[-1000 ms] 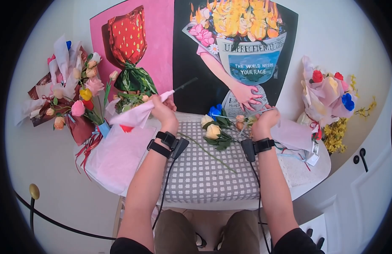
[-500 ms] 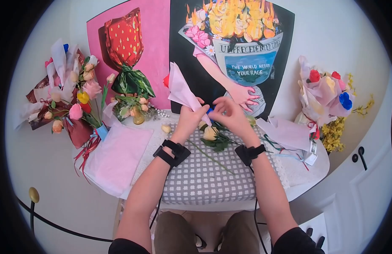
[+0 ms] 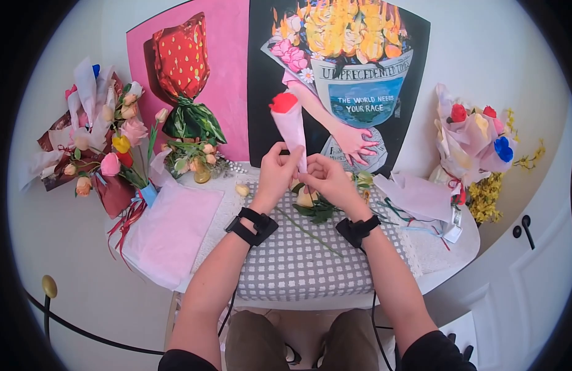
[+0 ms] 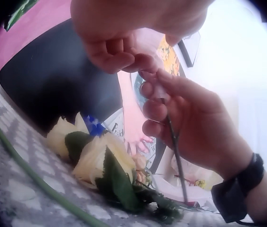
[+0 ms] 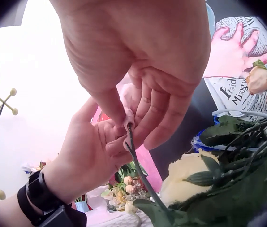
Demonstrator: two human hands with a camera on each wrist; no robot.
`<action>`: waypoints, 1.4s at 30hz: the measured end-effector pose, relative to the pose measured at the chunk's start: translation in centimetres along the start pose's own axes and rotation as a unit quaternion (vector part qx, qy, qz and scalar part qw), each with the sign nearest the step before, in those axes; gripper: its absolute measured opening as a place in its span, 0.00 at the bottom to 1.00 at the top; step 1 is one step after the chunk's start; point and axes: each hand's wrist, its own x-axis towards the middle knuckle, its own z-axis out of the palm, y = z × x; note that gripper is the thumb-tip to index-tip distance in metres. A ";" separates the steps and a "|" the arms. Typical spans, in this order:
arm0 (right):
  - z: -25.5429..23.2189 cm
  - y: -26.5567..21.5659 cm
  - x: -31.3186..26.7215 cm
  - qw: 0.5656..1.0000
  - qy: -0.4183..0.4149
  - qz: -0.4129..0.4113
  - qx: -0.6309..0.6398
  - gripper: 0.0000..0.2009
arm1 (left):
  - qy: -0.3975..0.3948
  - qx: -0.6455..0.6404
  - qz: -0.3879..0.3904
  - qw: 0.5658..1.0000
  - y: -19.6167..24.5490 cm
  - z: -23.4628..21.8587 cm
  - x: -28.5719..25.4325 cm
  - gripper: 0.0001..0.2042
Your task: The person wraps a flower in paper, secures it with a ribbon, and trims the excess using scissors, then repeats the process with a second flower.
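Observation:
A red flower (image 3: 285, 102) wrapped in a cone of pale pink paper (image 3: 290, 133) stands almost upright over the middle of the table. My left hand (image 3: 277, 176) grips the lower part of the cone. With thumb and fingers my right hand (image 3: 331, 183) pinches the narrow paper end just below, where the dark stem (image 4: 176, 151) comes out and runs downward. Beneath the hands lie cream roses (image 4: 100, 158) with green leaves and a blue flower (image 4: 94, 126). One long green stem (image 3: 311, 230) lies across the checked cloth nearer the body.
Pink paper sheets (image 3: 175, 232) lie at the left of the table. Wrapped bouquets stand at left (image 3: 110, 185) and right (image 3: 456, 154). Folded paper (image 3: 419, 195) and ribbons (image 3: 400, 213) lie at right. Two paintings (image 3: 199, 136) lean behind the table.
The wrapped flower has swung from tilted at the left to near upright at the centre. My right hand has left the right-hand side and joined my left at the cone's base.

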 end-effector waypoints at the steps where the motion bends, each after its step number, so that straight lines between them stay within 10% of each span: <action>1: 0.1 0.0 0.0 1.000 -0.011 0.009 -0.001 0.10 | 0.005 0.024 0.005 1.000 0.2 0.3 -0.1 0.15; 12: 0.1 -0.4 -0.1 0.999 -0.006 0.031 0.016 0.10 | -0.016 -0.003 0.002 1.000 -1.6 -0.6 0.4 0.24; 24: 0.0 -0.3 0.1 0.999 0.025 0.028 0.011 0.12 | -0.031 -0.023 0.012 0.999 -1.5 -0.5 0.2 0.09; 29: -0.1 -0.8 0.2 0.973 0.170 -0.114 -0.106 0.13 | -0.036 -0.022 -0.005 0.999 -1.1 -0.3 0.0 0.09; 42: -0.1 -0.4 0.0 0.926 0.195 -0.189 -0.263 0.11 | -0.142 -0.027 0.026 0.989 -1.7 -0.5 0.4 0.09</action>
